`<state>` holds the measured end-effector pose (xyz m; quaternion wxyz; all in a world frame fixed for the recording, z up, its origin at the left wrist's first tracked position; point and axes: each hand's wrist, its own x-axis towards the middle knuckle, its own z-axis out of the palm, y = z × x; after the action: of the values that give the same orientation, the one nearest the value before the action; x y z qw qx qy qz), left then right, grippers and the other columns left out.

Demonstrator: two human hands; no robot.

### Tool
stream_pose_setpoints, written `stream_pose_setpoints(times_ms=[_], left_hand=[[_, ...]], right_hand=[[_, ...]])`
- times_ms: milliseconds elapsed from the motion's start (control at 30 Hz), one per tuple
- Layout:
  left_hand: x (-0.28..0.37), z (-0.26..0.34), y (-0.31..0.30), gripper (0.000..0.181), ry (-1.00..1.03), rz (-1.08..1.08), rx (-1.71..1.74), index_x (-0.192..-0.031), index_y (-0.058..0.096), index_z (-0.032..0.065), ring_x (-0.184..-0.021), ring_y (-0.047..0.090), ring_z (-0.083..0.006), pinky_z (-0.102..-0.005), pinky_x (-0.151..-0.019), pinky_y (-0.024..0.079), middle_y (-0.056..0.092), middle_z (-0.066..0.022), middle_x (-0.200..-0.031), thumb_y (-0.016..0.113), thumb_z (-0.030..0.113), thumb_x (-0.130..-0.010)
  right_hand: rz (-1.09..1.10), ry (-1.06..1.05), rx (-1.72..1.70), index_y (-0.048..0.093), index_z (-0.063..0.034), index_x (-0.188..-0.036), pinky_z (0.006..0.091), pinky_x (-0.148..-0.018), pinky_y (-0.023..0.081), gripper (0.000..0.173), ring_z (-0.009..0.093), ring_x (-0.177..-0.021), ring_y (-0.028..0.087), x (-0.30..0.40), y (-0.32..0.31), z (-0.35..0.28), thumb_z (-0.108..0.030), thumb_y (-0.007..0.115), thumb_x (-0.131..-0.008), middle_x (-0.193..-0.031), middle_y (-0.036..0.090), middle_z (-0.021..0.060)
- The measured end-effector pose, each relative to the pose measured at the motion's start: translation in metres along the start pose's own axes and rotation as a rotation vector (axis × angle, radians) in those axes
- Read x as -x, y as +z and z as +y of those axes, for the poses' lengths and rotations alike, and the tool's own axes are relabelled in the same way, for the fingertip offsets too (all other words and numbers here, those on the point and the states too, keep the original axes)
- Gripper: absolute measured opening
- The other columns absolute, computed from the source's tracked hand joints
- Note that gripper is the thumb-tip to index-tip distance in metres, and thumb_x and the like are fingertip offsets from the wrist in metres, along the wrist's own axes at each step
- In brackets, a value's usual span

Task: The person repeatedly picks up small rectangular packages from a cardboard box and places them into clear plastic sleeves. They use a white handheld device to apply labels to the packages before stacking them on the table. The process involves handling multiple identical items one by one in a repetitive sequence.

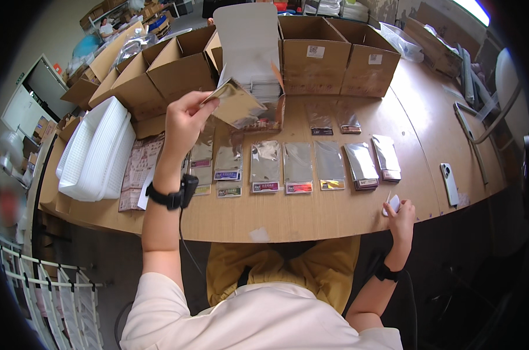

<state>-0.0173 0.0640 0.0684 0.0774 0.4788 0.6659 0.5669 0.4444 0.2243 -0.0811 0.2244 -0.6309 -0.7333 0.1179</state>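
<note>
My left hand (pixel 188 114) is raised over the table and pinches the corner of a shiny flat packet (pixel 236 103), tilted in front of an open carton (pixel 247 41) with its white lid up. Inside that carton stands a stack of thin sleeves (pixel 265 91), partly hidden by the packet. Near the table's front edge at the right, my right hand (pixel 401 215) has its fingers on a small white rounded object (pixel 393 204), whose kind I cannot make out. Silvery packets (pixel 265 162) with coloured label strips lie in rows between the hands.
Brown cardboard boxes (pixel 315 65) line the back of the table. Stacked white plastic baskets (pixel 93 151) stand at the left beside a printed sheet (pixel 138 168). A phone (pixel 449 184) and a metal frame (pixel 472 142) lie at the right. A person (pixel 107 29) is far off.
</note>
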Motion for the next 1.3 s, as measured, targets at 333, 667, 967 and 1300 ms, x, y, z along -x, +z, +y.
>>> stream_pose_setpoints(times_ms=[333, 667, 967, 1300], left_hand=[[0.126, -0.017, 0.026, 0.024, -0.07, 0.031, 0.688, -0.106, 0.061, -0.004, -0.093, 0.06, -0.0174, -0.0261, -0.073, 0.056, 0.053, -0.0147, -0.115, 0.062, 0.005, -0.084], [0.156, -0.01, 0.043, 0.039, -0.616, 0.016, 1.155, -0.113, 0.053, 0.0023, -0.092, 0.063, -0.0183, -0.0279, -0.076, 0.056, 0.061, -0.0122, -0.106, 0.055, -0.013, -0.077], [0.164, 0.008, 0.061, 0.013, -0.812, 0.249, 1.24, -0.095, 0.062, 0.0036, -0.075, 0.065, -0.0144, -0.0288, -0.066, 0.058, 0.065, -0.0066, -0.088, 0.062, 0.006, -0.083], [0.174, 0.014, 0.073, 0.009, -0.644, 0.322, 1.133, -0.091, 0.063, 0.0012, -0.068, 0.064, -0.0114, -0.0265, -0.059, 0.06, 0.064, -0.0055, -0.083, 0.063, 0.005, -0.083]], right_hand=[[-0.194, 0.194, -0.146, 0.052, 0.0091, -0.094, 0.0355, -0.057, 0.048, 0.052, 0.028, -0.068, 0.061, -0.028, 0.006, 0.026, -0.023, 0.079, -0.063, -0.083, 0.06, 0.0203], [0.096, 0.094, -0.565, 0.049, 0.0027, -0.104, 0.0198, -0.037, 0.034, 0.028, 0.007, -0.045, 0.048, 0.007, -0.019, -0.002, -0.002, 0.062, -0.08, -0.067, 0.052, 0.005], [-0.252, -0.122, -1.189, 0.047, 0.0012, -0.11, 0.0162, -0.036, 0.033, 0.028, 0.004, -0.046, 0.047, 0.101, -0.039, -0.168, 0.006, 0.053, -0.084, -0.075, 0.056, 0.0052], [-0.737, -0.237, -1.264, 0.044, 0.0041, -0.109, 0.0164, -0.057, 0.046, 0.029, 0.005, -0.069, 0.059, 0.136, -0.02, -0.196, 0.009, 0.055, -0.083, -0.08, 0.06, 0.0052]])
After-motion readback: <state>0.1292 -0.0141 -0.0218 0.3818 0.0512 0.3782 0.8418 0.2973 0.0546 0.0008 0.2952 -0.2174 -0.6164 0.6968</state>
